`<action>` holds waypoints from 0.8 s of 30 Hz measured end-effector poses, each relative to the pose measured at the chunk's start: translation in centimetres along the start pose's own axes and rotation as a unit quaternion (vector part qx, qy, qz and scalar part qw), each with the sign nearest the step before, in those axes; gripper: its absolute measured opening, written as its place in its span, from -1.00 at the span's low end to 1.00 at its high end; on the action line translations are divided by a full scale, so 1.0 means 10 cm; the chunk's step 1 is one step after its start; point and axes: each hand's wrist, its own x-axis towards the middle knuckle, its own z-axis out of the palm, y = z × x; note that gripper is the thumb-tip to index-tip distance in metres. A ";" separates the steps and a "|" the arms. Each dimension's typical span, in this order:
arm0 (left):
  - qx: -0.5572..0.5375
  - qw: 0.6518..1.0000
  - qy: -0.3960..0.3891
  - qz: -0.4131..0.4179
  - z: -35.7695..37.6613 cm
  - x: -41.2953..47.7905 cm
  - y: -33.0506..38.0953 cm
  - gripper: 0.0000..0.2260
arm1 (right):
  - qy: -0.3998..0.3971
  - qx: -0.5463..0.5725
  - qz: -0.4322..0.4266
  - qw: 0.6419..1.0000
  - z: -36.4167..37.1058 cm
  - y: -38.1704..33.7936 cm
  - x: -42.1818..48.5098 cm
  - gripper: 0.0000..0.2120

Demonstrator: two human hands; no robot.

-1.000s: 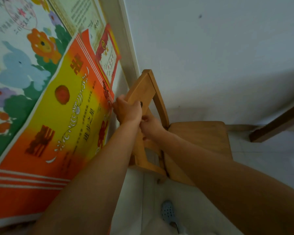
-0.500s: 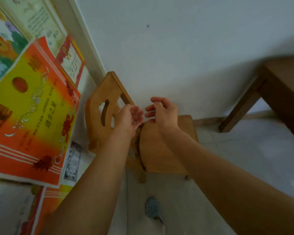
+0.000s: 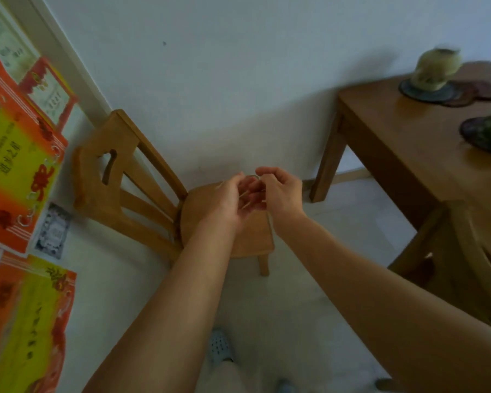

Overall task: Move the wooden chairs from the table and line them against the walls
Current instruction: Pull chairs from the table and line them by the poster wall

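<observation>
A wooden chair (image 3: 111,171) stands in the room's corner, its back toward the poster-covered left wall and its seat (image 3: 247,239) close to the white wall. My left hand (image 3: 227,199) and my right hand (image 3: 281,191) hover together just above the seat, off the chair. Their fingers are curled toward each other, with thin pale slivers and a small loop between them that I cannot identify. A second wooden chair (image 3: 465,251) shows at the lower right, beside the wooden table (image 3: 403,148).
On the table are a pale jar (image 3: 434,72) on dark coasters and a green thing on a dark plate (image 3: 488,134). Orange and yellow posters (image 3: 17,154) cover the left wall. My slippered foot (image 3: 220,344) is on the light tiled floor in front of the chair.
Both hands have let go of the chair's backrest and come together above the seat. My view has swung right, bringing the table into sight.
</observation>
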 end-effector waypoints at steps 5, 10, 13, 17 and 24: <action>0.034 0.999 -0.017 0.002 0.24 -0.31 -0.30 -0.85 | 0.005 0.009 0.009 1.000 -0.43 -0.08 -0.29 -0.80; 0.067 0.996 -0.049 0.005 0.43 -0.53 -0.51 -0.82 | 0.033 0.004 0.006 0.999 -0.73 -0.08 -0.48 -0.81; 0.086 0.993 -0.076 -0.004 0.52 -0.62 -0.69 -0.86 | 0.058 -0.015 -0.002 0.998 -0.97 -0.02 -0.60 -0.81; 0.124 0.984 -0.116 -0.052 0.68 -0.75 -1.13 -0.83 | 0.134 -0.085 -0.023 0.987 -1.46 0.10 -0.75 -0.82; 0.186 0.949 -0.192 -0.168 1.28 -1.24 -2.06 -0.92 | 0.280 -0.185 -0.004 0.942 -2.68 0.09 -1.10 -0.68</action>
